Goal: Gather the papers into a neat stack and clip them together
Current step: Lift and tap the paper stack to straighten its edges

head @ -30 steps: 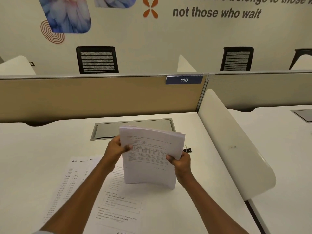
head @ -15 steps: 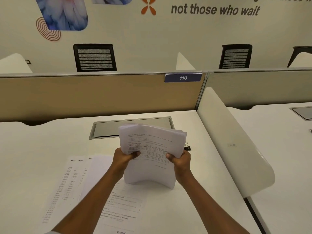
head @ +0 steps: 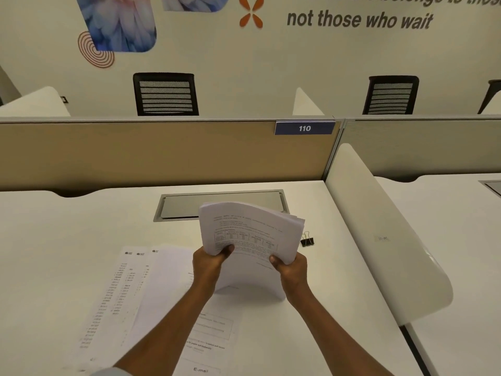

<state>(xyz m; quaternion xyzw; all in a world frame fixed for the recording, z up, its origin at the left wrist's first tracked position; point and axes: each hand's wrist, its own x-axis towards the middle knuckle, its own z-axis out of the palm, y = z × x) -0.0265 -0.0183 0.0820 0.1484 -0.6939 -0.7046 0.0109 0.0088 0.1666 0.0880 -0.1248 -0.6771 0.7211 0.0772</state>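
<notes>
Your left hand (head: 210, 263) and right hand (head: 290, 268) both clamped on upright paper stack (head: 249, 240); binder clip (head: 307, 240) on desk (head: 67, 240) at stack's 3 o'clock; loose sheets (head: 151, 294) flat at 7 o'clock.

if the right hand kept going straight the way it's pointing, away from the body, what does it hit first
Probably the binder clip, lying on the desk just beyond the right hand, though the hand, holding the paper stack, may pass above it; depth is unclear.

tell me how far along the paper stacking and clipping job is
Partly done. A thick white printed paper stack is gathered, standing on edge on the white desk. In hand: the left hand and right hand grip its sides, and its top edges look uneven. Left: several loose printed sheets lie on the desk, and the small black binder clip sits unused to the right.
</notes>
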